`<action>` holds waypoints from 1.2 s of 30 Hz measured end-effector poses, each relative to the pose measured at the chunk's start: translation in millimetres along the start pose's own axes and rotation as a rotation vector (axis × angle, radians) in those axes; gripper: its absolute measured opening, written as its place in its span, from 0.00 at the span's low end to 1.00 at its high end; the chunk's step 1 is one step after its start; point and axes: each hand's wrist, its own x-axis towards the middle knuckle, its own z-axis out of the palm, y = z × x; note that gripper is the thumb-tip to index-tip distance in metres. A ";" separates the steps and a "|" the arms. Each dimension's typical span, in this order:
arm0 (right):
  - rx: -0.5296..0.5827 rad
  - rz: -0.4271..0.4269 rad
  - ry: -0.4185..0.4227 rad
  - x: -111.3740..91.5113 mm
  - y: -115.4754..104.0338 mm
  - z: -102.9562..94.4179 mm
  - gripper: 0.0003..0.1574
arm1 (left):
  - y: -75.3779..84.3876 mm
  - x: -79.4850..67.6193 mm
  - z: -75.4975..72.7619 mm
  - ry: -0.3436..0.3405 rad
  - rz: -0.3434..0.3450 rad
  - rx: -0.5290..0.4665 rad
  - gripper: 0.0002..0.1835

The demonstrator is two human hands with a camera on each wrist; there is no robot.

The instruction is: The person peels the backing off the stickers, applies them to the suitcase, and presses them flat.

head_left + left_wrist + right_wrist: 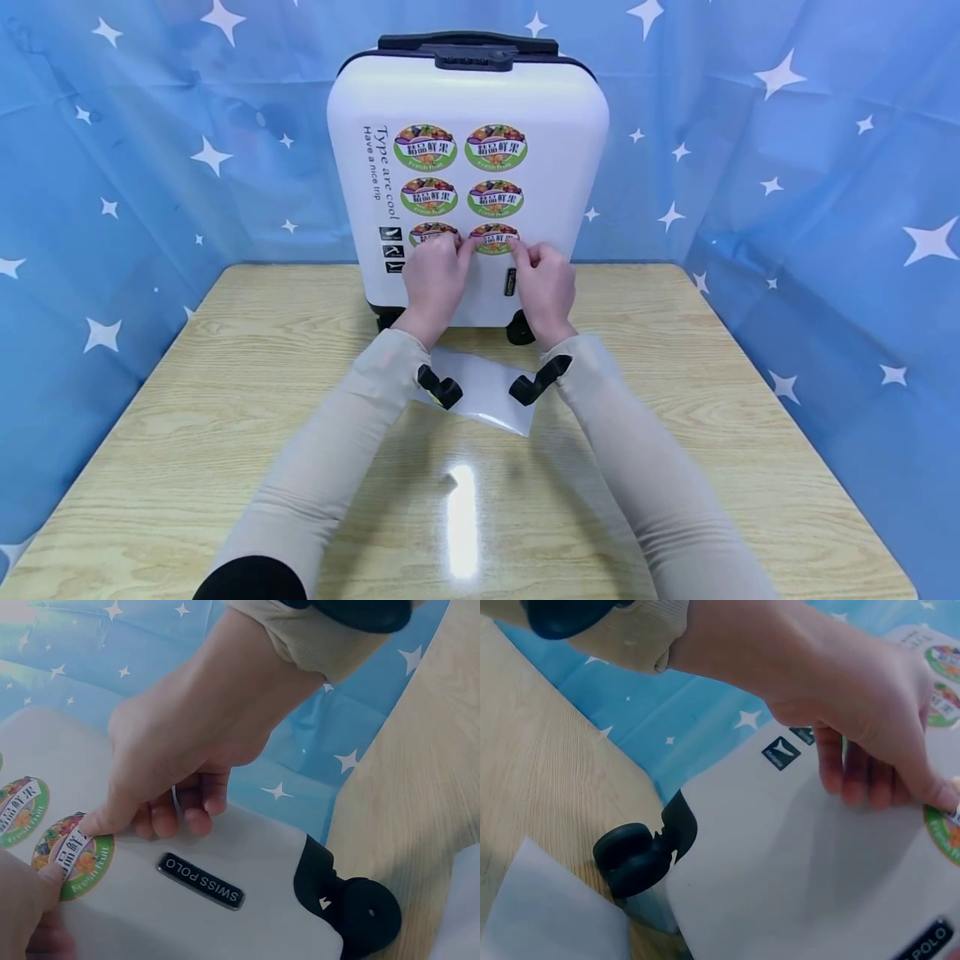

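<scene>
A white suitcase (pixel 558 150) stands upright, with oval fruit stickers (pixel 426 147) in two columns on its front. My left hand (pixel 435 279) and right hand (pixel 547 287) meet at the lowest sticker of the right column (pixel 493 240). In the left wrist view, both thumb tips lie on opposite ends of that sticker (pixel 94 864), and the right hand (pixel 176 742) has its other fingers curled against the case. The left hand (pixel 855 697) pinches the sticker's edge (pixel 946 838) in the right wrist view. In the head view it partly covers the lowest left sticker (pixel 431 232).
Below the suitcase, a white backing sheet (pixel 487 387) lies on the wooden table (pixel 247 375), under the wrists. Black wheels (pixel 520 329) support the case. A dark nameplate (pixel 511 282) sits beside the right hand. Blue star-patterned cloth (pixel 787 167) surrounds the table.
</scene>
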 end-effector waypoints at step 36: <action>0.058 -0.016 -0.052 -5.9 -1.7 9.8 0.33 | -12.2 -21.2 18.9 -0.049 -0.055 -0.119 0.21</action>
